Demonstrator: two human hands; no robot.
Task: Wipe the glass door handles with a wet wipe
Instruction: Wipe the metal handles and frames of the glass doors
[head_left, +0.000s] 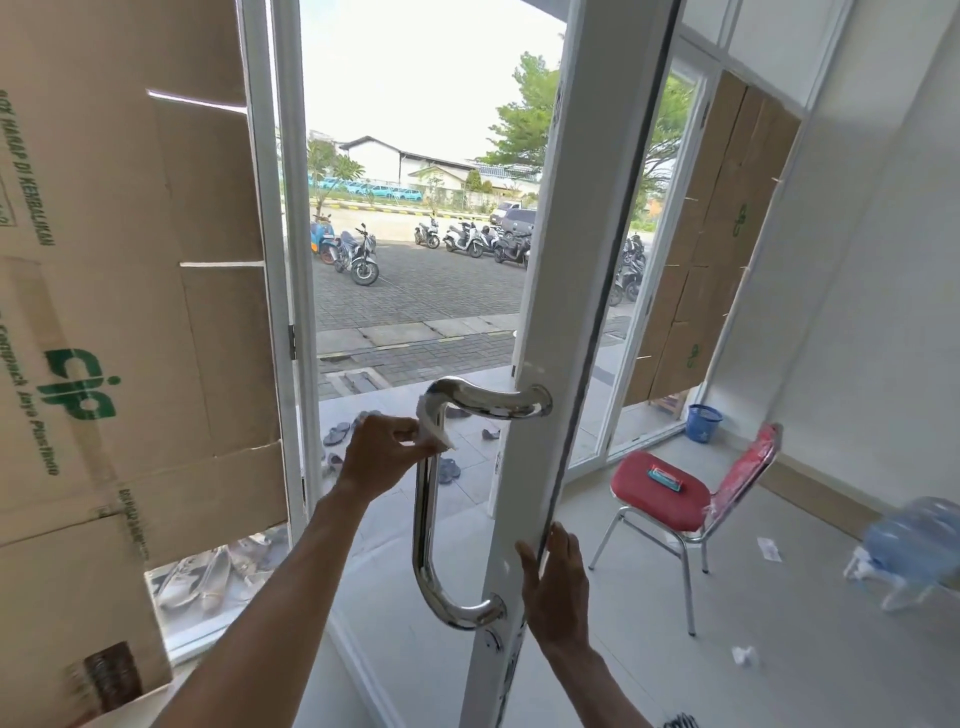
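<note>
Left hand (382, 452) grip closed, pinching the white wet wipe (435, 428) around the curved chrome door handle (423, 525), just under its top bend. Right hand (556, 582) is flat-fingered, holds nothing, and braces the edge of the white-framed glass door (550, 312).

Risks: the door stands open and can swing if the brace slips. The wipe is bunched small, so it will likely slide on the polished tube and miss the lower curve and mounts.

Room: pale tiled floor (805, 675) with paper scraps (744, 656), red padded chair (660, 493), blue bucket (704, 422), cardboard sheets (104, 312) over the side glass.
</note>
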